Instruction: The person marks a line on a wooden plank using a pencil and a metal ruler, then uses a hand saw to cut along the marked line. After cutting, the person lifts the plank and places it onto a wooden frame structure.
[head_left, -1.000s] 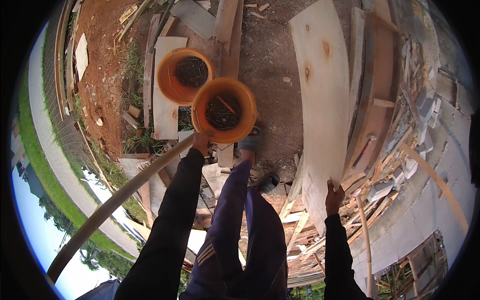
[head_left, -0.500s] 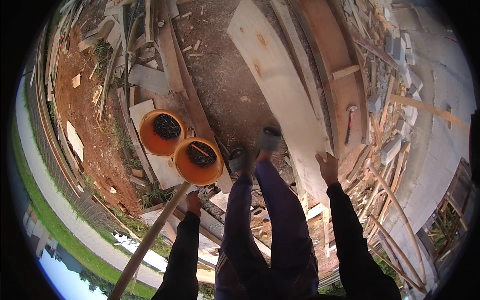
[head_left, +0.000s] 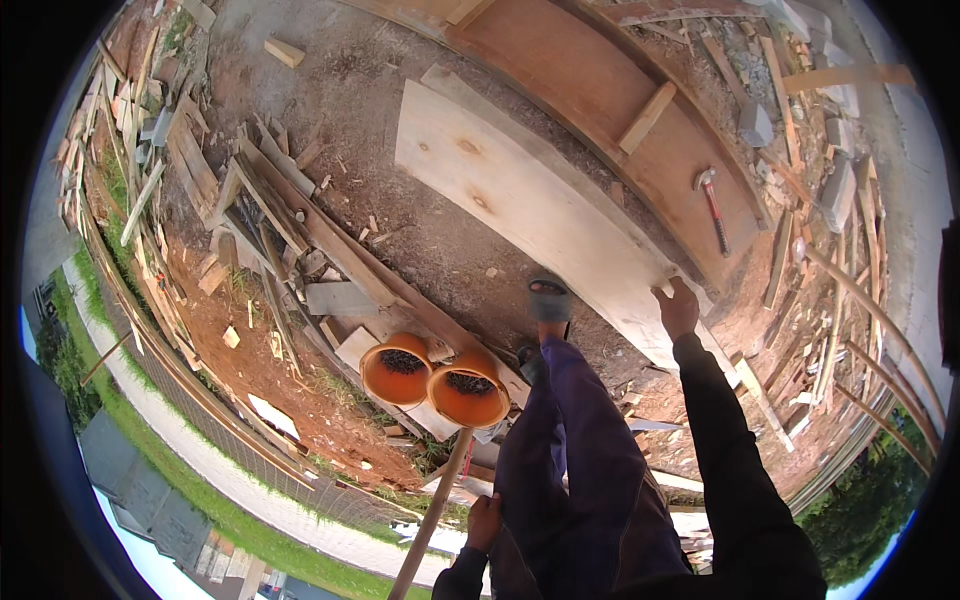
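A long pale board (head_left: pixel 540 215) with dark knots lies slanting across the middle. My right hand (head_left: pixel 680 305) grips its near right edge, thumb and fingers closed on the wood. My left hand (head_left: pixel 483 522) hangs low beside my left thigh, its fingers curled and nothing seen in them. Close left of that hand stands a wooden pole (head_left: pixel 435 515), apart from it. Two orange buckets (head_left: pixel 468 408) (head_left: pixel 397 390) with dark nails inside sit left of my feet. A red-handled claw hammer (head_left: pixel 713 210) rests on a brown panel (head_left: pixel 560 60) to the right.
Scrap planks (head_left: pixel 300 230) are heaped at the left. A short block (head_left: pixel 648 118) lies across the brown panel. Grey concrete blocks (head_left: pixel 838 192) and more loose timber line the right side. Offcuts lie about the dirt ground (head_left: pixel 330 85).
My view has turned, so the board and buckets appear shifted. My right hand stays on the board. My left hand has drawn back from near the buckets to beside my thigh.
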